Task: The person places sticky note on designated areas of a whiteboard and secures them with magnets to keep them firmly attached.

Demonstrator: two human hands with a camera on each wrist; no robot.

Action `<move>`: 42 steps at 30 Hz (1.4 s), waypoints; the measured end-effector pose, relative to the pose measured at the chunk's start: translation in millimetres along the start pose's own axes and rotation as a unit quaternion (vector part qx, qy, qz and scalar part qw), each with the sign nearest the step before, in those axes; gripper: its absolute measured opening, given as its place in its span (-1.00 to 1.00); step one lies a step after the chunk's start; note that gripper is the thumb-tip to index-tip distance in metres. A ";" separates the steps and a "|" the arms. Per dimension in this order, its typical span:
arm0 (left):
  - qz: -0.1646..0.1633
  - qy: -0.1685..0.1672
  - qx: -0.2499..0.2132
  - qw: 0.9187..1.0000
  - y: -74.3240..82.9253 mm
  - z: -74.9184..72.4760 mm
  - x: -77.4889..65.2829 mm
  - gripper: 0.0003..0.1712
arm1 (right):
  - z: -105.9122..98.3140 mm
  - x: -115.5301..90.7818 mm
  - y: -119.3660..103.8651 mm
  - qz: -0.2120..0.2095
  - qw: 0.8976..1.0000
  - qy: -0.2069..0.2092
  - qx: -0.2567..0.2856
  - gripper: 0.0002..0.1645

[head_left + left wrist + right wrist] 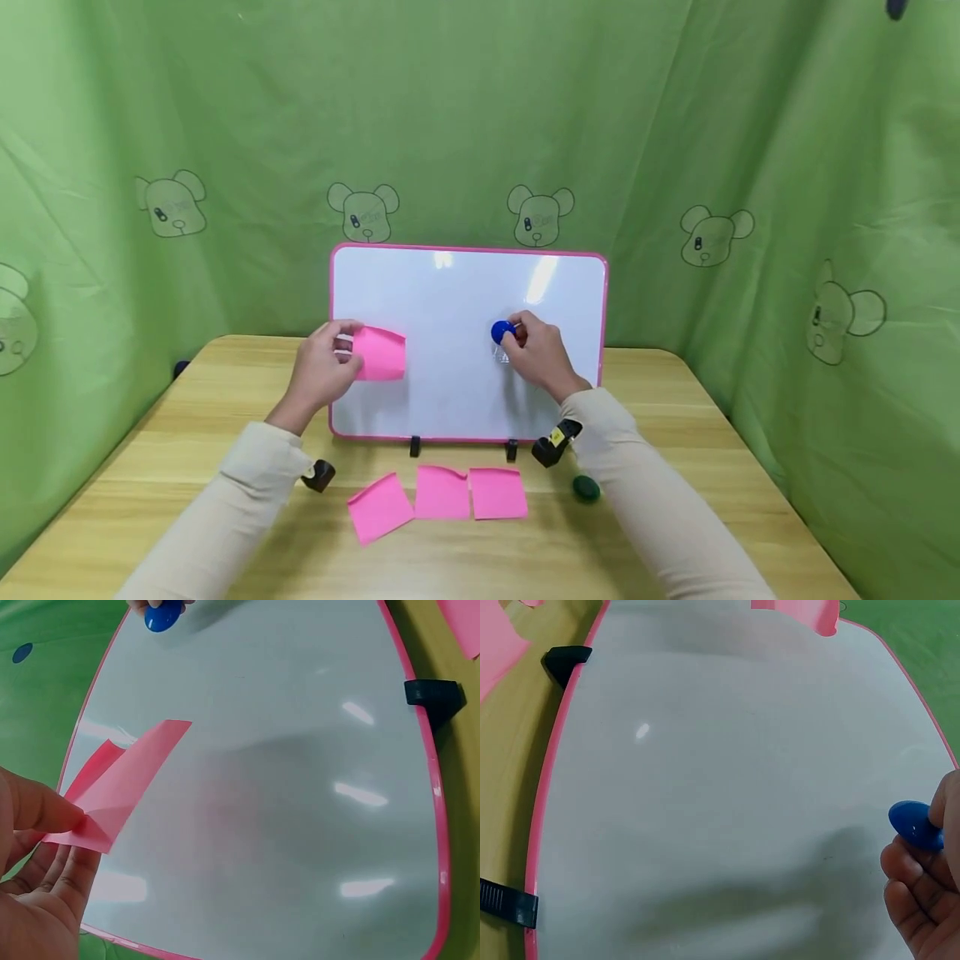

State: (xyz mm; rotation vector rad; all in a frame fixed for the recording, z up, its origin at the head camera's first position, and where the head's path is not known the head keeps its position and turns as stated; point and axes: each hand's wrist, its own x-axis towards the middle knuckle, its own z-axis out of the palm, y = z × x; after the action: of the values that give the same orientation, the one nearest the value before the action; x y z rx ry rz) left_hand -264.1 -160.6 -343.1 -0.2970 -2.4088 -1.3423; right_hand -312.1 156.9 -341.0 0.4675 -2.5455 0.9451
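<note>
My left hand (324,367) pinches a pink sticky note (382,354) by its left edge, thumb on the near face, in front of the left part of the whiteboard (450,400). In the left wrist view the note (135,784) is bent and stands off the board's surface. A round blue magnet (502,332) is pinched between thumb and fingers of my right hand (542,352), in front of the board's right half. The right wrist view shows this magnet (915,823) edge-on, its far side hidden by the fingers.
The pink-framed board stands on two black feet (415,447) on a wooden table (660,533). Three pink notes (442,493) lie in a row before it. A green magnet (586,488) lies by the right forearm. Green curtain (450,125) hangs behind and at both sides.
</note>
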 end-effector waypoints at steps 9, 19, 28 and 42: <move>0.004 0.014 -0.012 1.000 4.8 0.4 10.1 -0.48 | 4.3 9.1 -5.5 -0.003 1.000 0.003 0.009 -0.68; 0.003 0.012 0.000 1.000 0.7 -0.9 19.0 -0.39 | 13.6 18.3 -10.9 -0.008 0.999 0.001 0.031 -0.69; -0.011 0.006 0.005 1.000 2.9 -2.2 26.5 -0.35 | 22.3 24.8 -15.1 -0.024 0.998 0.013 0.052 -0.74; -0.035 -0.005 0.006 0.999 4.6 -0.5 43.5 -0.28 | 33.9 33.3 -33.1 -0.035 0.998 0.007 0.057 -0.76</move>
State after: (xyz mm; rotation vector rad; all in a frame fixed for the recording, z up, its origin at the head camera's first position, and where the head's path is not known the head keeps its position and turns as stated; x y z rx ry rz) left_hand -302.0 -158.3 -321.3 -0.2185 -2.4561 -1.3589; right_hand -334.8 104.5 -331.4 0.5786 -2.4542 1.0683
